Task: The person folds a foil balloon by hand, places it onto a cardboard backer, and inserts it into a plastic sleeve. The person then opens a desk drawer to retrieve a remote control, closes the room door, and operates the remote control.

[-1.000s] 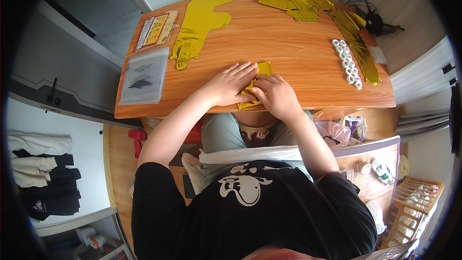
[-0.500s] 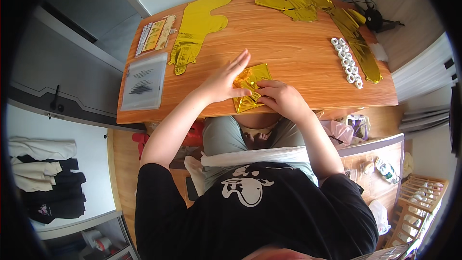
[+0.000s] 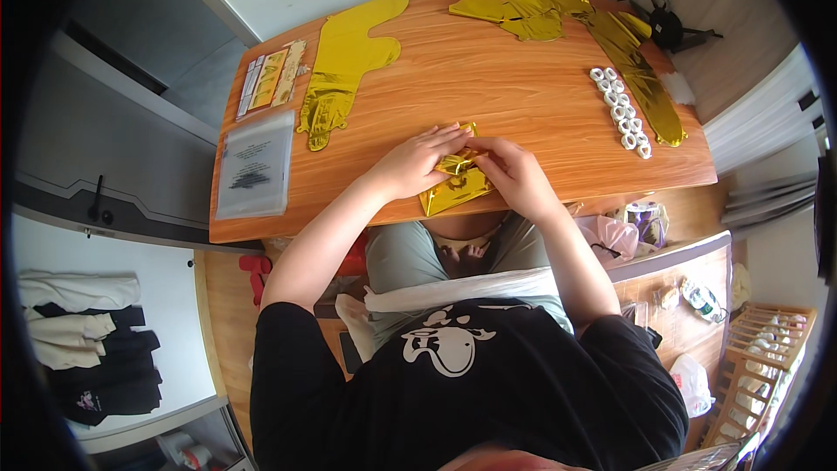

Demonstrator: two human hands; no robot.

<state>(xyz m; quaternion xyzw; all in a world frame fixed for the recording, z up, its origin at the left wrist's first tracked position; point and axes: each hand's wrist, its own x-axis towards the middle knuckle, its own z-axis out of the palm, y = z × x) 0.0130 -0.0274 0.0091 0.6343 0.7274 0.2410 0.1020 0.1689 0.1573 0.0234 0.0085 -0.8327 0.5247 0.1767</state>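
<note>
A folded gold foil balloon point(image 3: 462, 191) lies near the front edge of the wooden table. My left hand point(image 3: 420, 160) rests on its left and upper part, fingers stretched out together. My right hand point(image 3: 518, 176) pinches a raised fold of the foil between thumb and fingers, just right of the left fingertips. Part of the foil is hidden beneath both hands. Farther back at the left, a flat gold foil balloon point(image 3: 344, 61) is spread out, and a second one point(image 3: 628, 57) lies crumpled at the back right.
White rolls point(image 3: 620, 112) stand in two rows on the table's right. Clear plastic sleeves point(image 3: 255, 166) and a printed card pack point(image 3: 268, 80) lie at its left. A black device with antennas point(image 3: 667, 28) is in the back right corner. Bags point(image 3: 608, 238) sit below the right edge.
My left hand has gone from raised, spread fingers to lying on the foil. My right hand has lifted a fold of it. The view has shifted slightly.
</note>
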